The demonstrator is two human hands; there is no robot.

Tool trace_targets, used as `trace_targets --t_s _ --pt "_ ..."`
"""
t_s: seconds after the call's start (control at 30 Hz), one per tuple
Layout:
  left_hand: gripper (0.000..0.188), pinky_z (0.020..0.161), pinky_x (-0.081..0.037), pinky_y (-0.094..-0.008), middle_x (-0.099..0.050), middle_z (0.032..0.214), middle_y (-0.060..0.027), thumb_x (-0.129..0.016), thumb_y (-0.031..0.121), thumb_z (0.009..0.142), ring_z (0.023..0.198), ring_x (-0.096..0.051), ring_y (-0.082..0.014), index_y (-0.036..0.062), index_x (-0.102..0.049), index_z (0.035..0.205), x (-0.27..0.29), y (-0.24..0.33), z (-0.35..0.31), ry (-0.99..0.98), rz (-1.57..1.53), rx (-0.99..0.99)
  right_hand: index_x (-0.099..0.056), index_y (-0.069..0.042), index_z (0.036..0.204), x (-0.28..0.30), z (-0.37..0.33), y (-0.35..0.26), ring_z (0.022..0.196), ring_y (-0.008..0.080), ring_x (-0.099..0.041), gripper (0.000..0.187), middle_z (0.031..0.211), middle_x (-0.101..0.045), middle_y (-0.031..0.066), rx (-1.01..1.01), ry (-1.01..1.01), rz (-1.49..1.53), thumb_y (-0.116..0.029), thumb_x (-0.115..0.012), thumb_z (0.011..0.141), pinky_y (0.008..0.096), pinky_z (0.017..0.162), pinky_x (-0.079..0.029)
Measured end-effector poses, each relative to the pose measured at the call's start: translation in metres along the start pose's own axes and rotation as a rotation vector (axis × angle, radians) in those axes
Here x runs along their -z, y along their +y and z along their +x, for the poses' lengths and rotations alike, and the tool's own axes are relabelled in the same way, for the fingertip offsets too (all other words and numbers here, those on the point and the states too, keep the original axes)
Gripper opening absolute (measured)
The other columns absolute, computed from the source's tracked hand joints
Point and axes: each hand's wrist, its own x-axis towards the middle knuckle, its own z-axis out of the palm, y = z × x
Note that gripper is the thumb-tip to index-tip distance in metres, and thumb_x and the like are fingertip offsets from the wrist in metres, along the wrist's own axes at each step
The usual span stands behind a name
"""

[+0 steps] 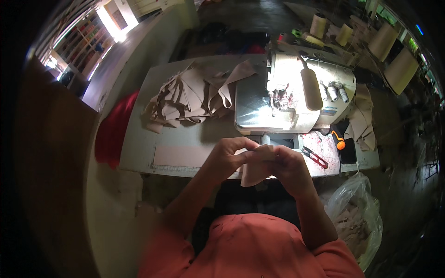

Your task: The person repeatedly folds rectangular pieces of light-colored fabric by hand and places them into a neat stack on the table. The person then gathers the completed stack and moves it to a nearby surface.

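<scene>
Handling a beige fabric piece at the table's near edge, left hand and right hand both pinching it; probably aligning edges, next move calling for even grip. Sewing machine sitting far right, fabric pile lying far left.

We are facing the table, with a pile lying toward the back of its left half. Right of the pile, the machine is standing, and spools are standing behind it and to its right. Fabric is lying just right of the machine. Before the machine, snips are lying near the front edge, a tool to their right. At left, a ruler is running along that edge. Between ruler and snips, we are holding a piece in both hands. Right of us, a bag is hanging, scraps inside.
</scene>
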Motion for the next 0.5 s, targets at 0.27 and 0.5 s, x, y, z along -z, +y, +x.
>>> trace_targets --t_s 0.27,0.5 --pt "0.019 0.058 -0.041 -0.019 -0.055 0.069 0.0002 -0.063 0.019 0.074 0.064 -0.049 -0.0051 0.0016 -0.058 0.076 -0.003 0.011 -0.012 0.19 -0.073 -0.02 -0.053 0.003 0.089 -0.005 -0.011 0.004 0.065 0.009 -0.057 0.015 0.074 -0.059 0.0053 -0.019 0.038 0.08 -0.004 -0.057 0.077 0.02 0.056 -0.044" --pt "0.018 0.055 -0.042 -0.0211 -0.057 0.067 -0.0011 -0.061 0.018 0.075 0.062 -0.05 -0.0057 0.0004 -0.059 0.078 -0.005 0.024 0.011 0.195 0.154 -0.068 -0.054 0.004 0.088 -0.001 -0.002 0.01 0.063 0.0108 -0.057 0.015 0.074 -0.059 0.0082 -0.01 0.171 0.212 -0.002 -0.058 0.074 0.0201 0.054 -0.044"
